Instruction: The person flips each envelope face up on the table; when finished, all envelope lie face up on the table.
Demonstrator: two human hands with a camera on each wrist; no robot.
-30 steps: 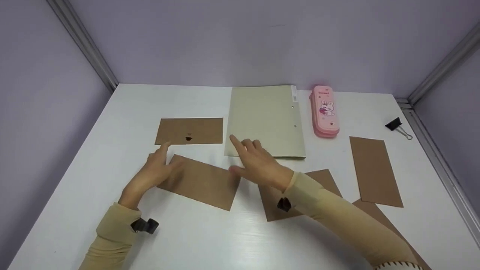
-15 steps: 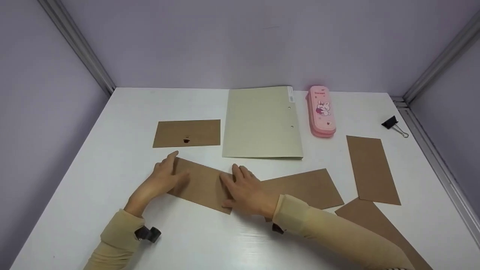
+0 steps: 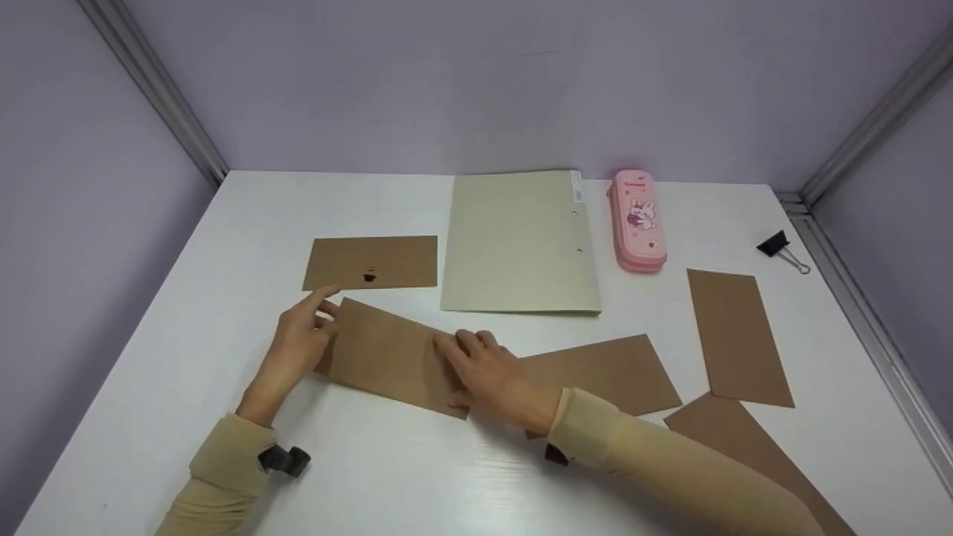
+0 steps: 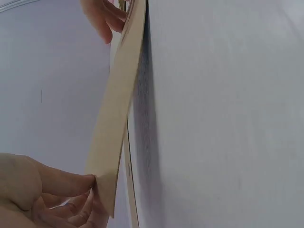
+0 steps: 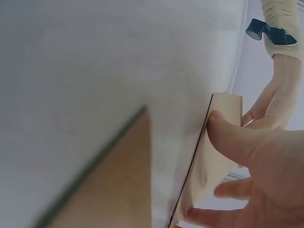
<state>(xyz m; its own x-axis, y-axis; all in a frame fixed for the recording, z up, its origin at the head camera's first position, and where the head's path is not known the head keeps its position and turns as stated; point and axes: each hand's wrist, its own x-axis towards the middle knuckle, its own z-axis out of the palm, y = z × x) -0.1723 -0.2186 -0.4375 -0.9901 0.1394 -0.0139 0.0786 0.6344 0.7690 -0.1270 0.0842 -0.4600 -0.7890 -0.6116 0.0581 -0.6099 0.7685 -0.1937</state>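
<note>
A brown cardboard sheet lies between both hands in the head view, its left end tilted up off the white table. My left hand pinches that left end, with thumb and fingers meeting at the edge in the left wrist view. On the right end of the sheet rests my right hand, fingers spread. The right wrist view has its thumb against the face near the long lower edge. A darker brown strip shows below the left end; whether it belongs to the same sheet I cannot tell.
A brown sheet with dark marks lies behind, beside a beige folder. Further right are a pink pencil case, a black binder clip and brown sheets, one partly under the right arm, others near the right edge.
The right hand came down onto the sheet's right end. My left hand shifted outward to the left end and now pinches it, and that end has risen slightly.
</note>
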